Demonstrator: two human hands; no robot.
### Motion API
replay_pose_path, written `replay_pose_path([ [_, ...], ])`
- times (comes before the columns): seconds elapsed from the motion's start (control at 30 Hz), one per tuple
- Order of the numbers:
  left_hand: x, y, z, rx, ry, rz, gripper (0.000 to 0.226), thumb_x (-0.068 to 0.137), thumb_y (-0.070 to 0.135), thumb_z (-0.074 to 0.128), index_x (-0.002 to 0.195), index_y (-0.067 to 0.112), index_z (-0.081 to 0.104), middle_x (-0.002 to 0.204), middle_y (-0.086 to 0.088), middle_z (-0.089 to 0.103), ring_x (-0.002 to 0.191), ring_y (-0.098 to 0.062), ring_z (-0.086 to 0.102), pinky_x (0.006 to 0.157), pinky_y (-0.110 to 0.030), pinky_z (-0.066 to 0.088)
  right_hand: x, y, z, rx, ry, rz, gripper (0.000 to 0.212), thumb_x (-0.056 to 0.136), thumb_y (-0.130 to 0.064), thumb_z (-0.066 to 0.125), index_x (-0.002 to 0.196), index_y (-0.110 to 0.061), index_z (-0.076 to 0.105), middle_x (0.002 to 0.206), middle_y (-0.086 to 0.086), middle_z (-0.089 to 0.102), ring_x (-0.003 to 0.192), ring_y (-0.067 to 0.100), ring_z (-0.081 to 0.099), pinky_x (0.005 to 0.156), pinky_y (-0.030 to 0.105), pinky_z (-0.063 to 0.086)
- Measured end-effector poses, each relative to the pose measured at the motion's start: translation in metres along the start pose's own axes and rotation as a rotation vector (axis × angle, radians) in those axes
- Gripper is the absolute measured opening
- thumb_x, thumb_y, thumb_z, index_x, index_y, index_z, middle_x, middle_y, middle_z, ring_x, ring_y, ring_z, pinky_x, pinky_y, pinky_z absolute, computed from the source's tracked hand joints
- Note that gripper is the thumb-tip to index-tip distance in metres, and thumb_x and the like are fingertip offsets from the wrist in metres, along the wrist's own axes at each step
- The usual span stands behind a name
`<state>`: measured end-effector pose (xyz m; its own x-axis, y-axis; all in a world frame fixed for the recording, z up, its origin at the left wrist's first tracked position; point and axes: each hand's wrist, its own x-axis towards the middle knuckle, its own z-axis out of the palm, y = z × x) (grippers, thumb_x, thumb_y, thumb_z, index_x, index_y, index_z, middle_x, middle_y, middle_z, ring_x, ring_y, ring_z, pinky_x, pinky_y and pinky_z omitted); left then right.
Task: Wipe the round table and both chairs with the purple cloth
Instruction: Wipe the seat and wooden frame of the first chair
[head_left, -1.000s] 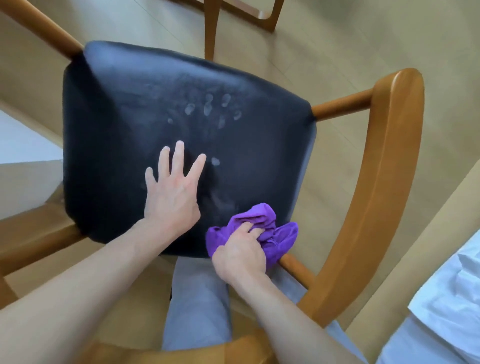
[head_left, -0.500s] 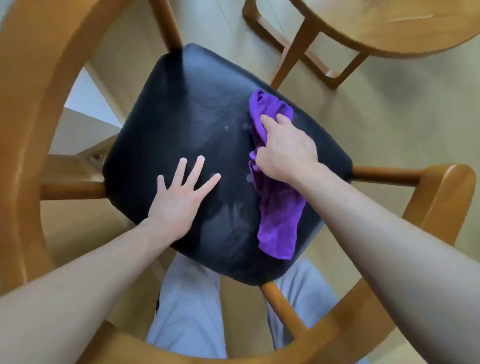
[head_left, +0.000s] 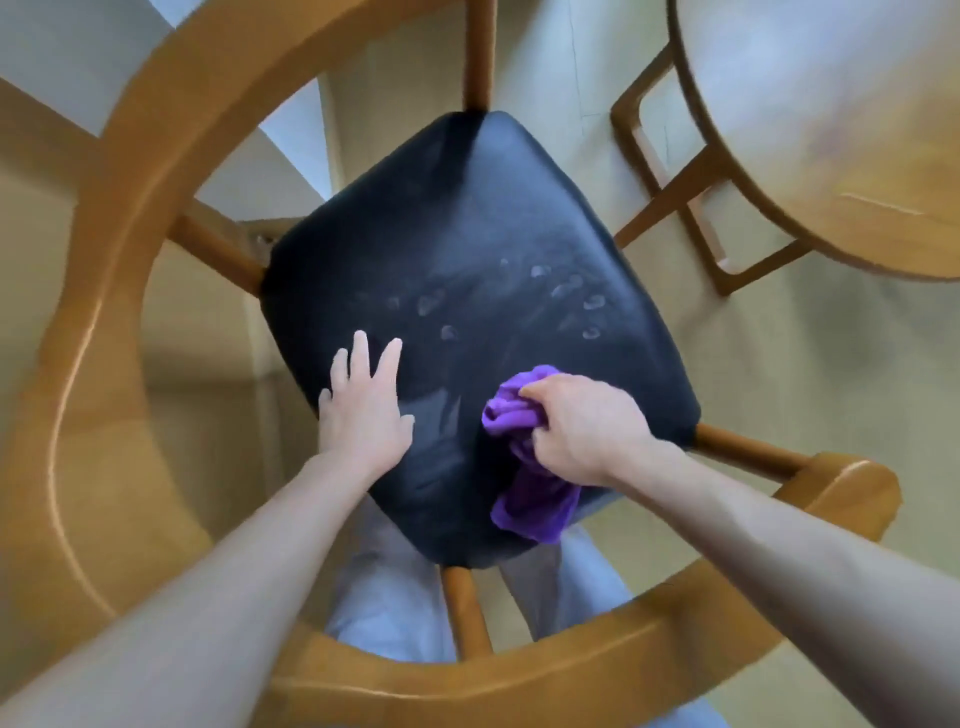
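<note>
The floor of pale wood fills the background, and the round table shows at the far right, its top bare and its legs beside the chair. The chair takes up most of the view, its curved wooden frame ringing the black seat. The seat carries pale fingertip smudges across its far half, while the near half looks streaked, as if damp. The left hand lies flat on the near left part of the seat, fingers spread, bracing. The right hand has its grip curled tight round the purple cloth, which is bunched at the near right of the seat with its loose end trailing toward the near edge. Half a second ago the cloth was stretched out farther up the seat on the right side; it has since been dragged back toward the person and gathered up. That suggests one pull across the seat is finished, yet the smudges on the far half remain, so this chair seat likely needs more passes.
</note>
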<state>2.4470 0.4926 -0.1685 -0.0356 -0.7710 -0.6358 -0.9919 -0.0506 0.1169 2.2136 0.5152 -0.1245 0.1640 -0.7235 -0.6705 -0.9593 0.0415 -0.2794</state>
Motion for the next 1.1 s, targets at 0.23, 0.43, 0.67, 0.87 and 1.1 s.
replay_pose_path([
  [0.23, -0.078, -0.003, 0.065, -0.142, -0.168, -0.311, 0.135, 0.075, 0.049, 0.088, 0.162, 0.022, -0.011, 0.171, -0.01, -0.013, 0.158, -0.034, 0.0, 0.125, -0.054, 0.019, 0.07, -0.042, -0.014, -0.06, 0.104, -0.129, 0.076, 0.082, -0.027, 0.055, 0.154, -0.028, 0.029, 0.166, -0.008, 0.02, 0.125, 0.035, 0.057, 0.09, 0.044, 0.051],
  [0.43, -0.078, 0.0, 0.07, -0.191, -0.21, -0.31, 0.125, 0.084, 0.012, 0.079, 0.161, 0.018, -0.019, 0.169, -0.011, -0.022, 0.156, -0.036, 0.016, 0.121, -0.052, 0.031, 0.007, -0.015, 0.089, -0.557, -0.17, -0.514, 0.085, 0.09, -0.028, 0.055, 0.161, -0.035, 0.01, 0.169, -0.01, -0.018, 0.096, 0.032, 0.066, 0.057, 0.035, 0.035],
  [0.67, -0.15, 0.017, 0.022, -0.057, 0.011, -0.124, 0.07, 0.093, 0.02, 0.061, 0.156, 0.015, 0.029, 0.166, -0.015, 0.022, 0.15, -0.034, 0.027, 0.118, -0.051, 0.031, 0.002, 0.009, 0.035, -0.765, -0.237, -0.729, 0.071, 0.085, -0.021, 0.05, 0.152, -0.04, 0.038, 0.167, -0.025, 0.011, 0.121, 0.022, 0.062, 0.071, 0.033, 0.05],
  [0.87, -0.234, 0.035, 0.034, -0.039, 0.31, -0.139, 0.066, 0.101, 0.039, 0.042, 0.161, 0.016, 0.026, 0.17, -0.014, 0.016, 0.158, -0.031, 0.009, 0.127, -0.05, -0.002, 0.037, -0.056, 0.008, -0.224, 0.104, -0.491, 0.074, 0.078, -0.02, 0.054, 0.151, -0.028, 0.046, 0.163, -0.015, 0.033, 0.138, 0.022, 0.05, 0.101, 0.039, 0.049],
  [1.1, -0.24, 0.044, 0.058, -0.095, 0.398, -0.266, 0.074, 0.092, 0.041, 0.027, 0.16, 0.012, 0.032, 0.167, -0.01, 0.03, 0.155, -0.032, 0.021, 0.128, -0.048, -0.001, 0.035, -0.053, 0.082, -0.516, -0.114, -0.541, 0.082, 0.088, -0.026, 0.059, 0.159, -0.033, 0.019, 0.17, -0.01, -0.008, 0.131, 0.033, 0.054, 0.078, 0.04, 0.053],
])
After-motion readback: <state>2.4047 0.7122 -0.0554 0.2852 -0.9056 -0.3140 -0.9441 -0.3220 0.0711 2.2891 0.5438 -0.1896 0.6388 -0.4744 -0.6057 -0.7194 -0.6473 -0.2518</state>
